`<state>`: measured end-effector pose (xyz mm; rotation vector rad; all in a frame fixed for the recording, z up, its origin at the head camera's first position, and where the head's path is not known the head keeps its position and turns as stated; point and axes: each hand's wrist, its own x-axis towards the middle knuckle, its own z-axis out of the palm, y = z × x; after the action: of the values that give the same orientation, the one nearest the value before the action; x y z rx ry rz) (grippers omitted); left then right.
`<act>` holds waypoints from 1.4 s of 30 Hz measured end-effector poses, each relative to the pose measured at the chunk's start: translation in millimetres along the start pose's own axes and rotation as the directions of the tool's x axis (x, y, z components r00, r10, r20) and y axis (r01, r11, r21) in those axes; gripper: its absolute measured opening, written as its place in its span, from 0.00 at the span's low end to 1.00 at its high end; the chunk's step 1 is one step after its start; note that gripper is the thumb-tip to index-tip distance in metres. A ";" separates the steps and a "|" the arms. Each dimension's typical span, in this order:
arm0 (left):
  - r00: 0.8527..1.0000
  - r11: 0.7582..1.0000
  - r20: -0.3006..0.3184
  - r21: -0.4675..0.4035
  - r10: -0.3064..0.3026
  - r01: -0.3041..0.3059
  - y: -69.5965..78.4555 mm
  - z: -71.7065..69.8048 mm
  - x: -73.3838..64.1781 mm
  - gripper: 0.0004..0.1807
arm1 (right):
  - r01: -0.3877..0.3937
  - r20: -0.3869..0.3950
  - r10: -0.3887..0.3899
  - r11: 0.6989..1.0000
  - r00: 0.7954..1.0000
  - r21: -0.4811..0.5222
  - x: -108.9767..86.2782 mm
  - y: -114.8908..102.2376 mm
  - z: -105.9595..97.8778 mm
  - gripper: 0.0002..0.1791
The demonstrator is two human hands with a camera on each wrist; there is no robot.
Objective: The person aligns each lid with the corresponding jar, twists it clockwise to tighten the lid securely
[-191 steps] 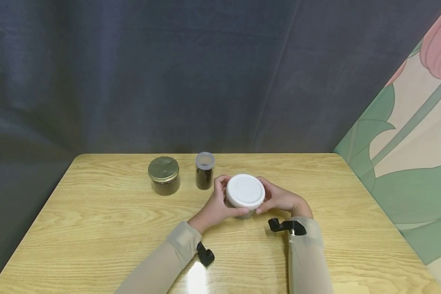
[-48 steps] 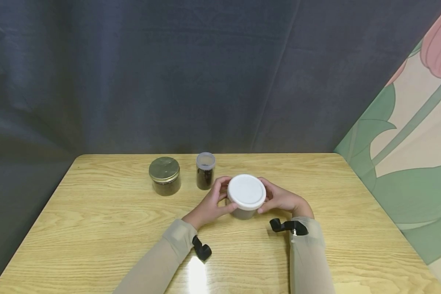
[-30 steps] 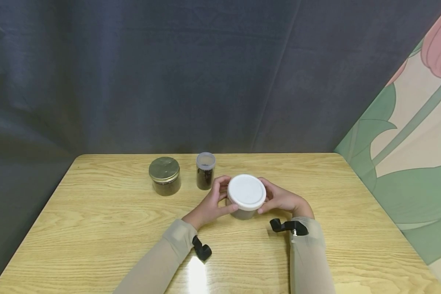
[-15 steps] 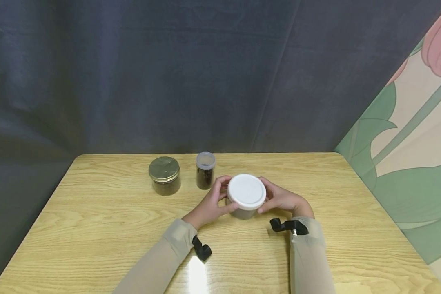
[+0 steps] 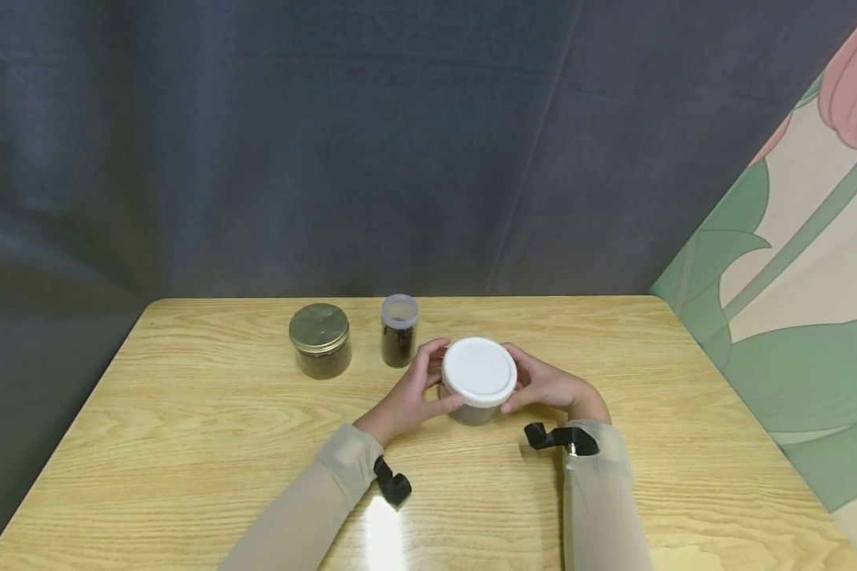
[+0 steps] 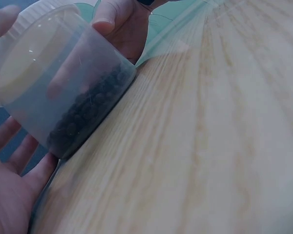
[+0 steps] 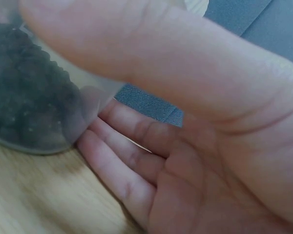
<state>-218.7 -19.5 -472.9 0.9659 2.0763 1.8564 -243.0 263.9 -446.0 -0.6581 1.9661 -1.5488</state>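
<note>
A clear plastic jar (image 6: 83, 83) with a white ribbed screw lid (image 5: 479, 371) stands upright on the table. Small dark round bits, perhaps beans, fill its lower part. My left hand (image 5: 409, 403) holds the jar from the left, its thumb at the lid's rim and its fingers round the far side. From the right, my right hand (image 5: 546, 386) grips the clear body between thumb and fingers; in the right wrist view its thumb (image 7: 136, 44) lies across the near side. The lid appears seated on the jar.
A squat jar with a gold metal lid (image 5: 319, 328) stands at the back left. Beside it is a slim clear jar (image 5: 398, 341) with dark contents. The wooden table (image 5: 186, 452) ends at a dark curtain (image 5: 371, 159); a flower-patterned cloth (image 5: 793, 333) hangs at the right.
Since the oldest frame, my left thumb has shifted from the jar's front back to the left of the lid's rim, and the left wrist has drawn slightly left. The last second shows no visible movement.
</note>
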 end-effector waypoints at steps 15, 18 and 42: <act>1.000 1.000 -0.024 0.022 -0.003 0.003 1.7 0.1 0.2 0.44 | -0.005 -0.012 0.005 1.000 1.000 0.004 2.5 0.9 -1.1 0.49; 1.000 0.999 -0.011 0.032 -0.008 0.009 1.2 -0.1 0.5 0.45 | -0.007 -0.013 0.007 1.000 1.000 -0.002 1.8 1.3 -1.1 0.49; 0.999 0.998 -0.004 0.043 -0.037 0.037 4.9 1.2 -0.7 0.48 | -0.004 -0.003 0.004 1.000 1.000 -0.003 -0.4 1.0 -1.0 0.47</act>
<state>-215.9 -18.9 -468.7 0.9284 2.1301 1.8035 -243.4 265.1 -446.8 -0.6533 1.9713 -1.5458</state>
